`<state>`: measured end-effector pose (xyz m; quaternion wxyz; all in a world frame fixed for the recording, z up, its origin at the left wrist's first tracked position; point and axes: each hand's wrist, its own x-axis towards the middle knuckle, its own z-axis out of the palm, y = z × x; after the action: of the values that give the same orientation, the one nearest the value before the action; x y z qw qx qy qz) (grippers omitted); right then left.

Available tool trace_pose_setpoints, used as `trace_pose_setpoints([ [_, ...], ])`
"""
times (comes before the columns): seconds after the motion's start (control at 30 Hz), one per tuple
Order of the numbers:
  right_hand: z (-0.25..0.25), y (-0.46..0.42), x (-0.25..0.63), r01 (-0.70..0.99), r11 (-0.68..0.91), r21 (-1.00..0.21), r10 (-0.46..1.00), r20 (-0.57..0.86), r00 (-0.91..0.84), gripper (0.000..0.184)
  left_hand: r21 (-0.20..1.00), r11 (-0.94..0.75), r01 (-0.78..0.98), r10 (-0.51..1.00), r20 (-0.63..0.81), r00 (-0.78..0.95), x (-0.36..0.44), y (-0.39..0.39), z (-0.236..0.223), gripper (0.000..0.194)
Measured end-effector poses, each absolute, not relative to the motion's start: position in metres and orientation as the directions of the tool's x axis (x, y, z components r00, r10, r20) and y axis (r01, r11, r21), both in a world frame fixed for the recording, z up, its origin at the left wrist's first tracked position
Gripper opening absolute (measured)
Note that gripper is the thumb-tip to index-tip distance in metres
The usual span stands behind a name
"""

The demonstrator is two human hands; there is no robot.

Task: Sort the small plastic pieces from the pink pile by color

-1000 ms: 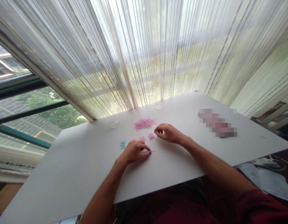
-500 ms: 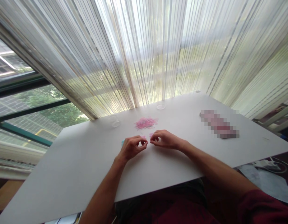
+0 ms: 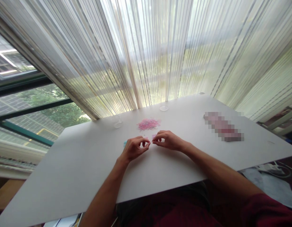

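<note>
My left hand (image 3: 136, 148) is pinched, with a trace of a thin pink strip (image 3: 150, 142) at the thumb and fingertips. Close by on its right, my right hand (image 3: 165, 139) is also pinched; what sits between its fingertips is too small to make out. Both hands hover over the white table, fingertips almost meeting. Just behind them lies a loose pile of thin pink strips (image 3: 148, 124). Small groups of strips are partly hidden by the hands: a blue group (image 3: 125, 143) at the left and a purple one (image 3: 154, 136) by the right fingers.
Two clear round pieces, a dish or cup (image 3: 117, 122) and a shallow one (image 3: 164, 108), stand toward the back of the white table (image 3: 89, 170). A blurred-out pinkish object (image 3: 223, 126) lies at the right. Striped sheer curtains (image 3: 157, 56) hang along the far edge.
My left hand has lifted the pink strip off the table and moved slightly up. My right hand has come left and down to meet it. Over the last half second both hardly moved.
</note>
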<state>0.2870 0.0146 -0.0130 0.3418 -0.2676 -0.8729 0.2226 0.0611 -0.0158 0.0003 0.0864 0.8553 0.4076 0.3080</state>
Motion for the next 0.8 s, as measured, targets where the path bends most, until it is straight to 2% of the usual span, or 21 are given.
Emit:
trace_pose_setpoints([
  [0.23, -0.0117, 0.0134, 0.2869, 0.288, 0.745, -0.602, 0.627, 0.484, -0.611, 0.013, 0.389, -0.650, 0.653, 0.750, 0.467, 0.468, 0.0604, -0.0146, -0.0015, 0.010],
  [0.37, -0.0098, 0.0125, 0.2866, 0.293, 0.752, -0.591, 0.622, 0.489, -0.611, 0.008, 0.386, -0.647, 0.657, 0.751, 0.470, 0.464, 0.0604, -0.0146, -0.0018, 0.010],
  [0.8, -0.0132, 0.0140, 0.2862, 0.299, 0.750, -0.589, 0.627, 0.491, -0.605, 0.008, 0.374, -0.648, 0.664, 0.748, 0.481, 0.458, 0.0602, -0.0149, -0.0007, 0.010],
])
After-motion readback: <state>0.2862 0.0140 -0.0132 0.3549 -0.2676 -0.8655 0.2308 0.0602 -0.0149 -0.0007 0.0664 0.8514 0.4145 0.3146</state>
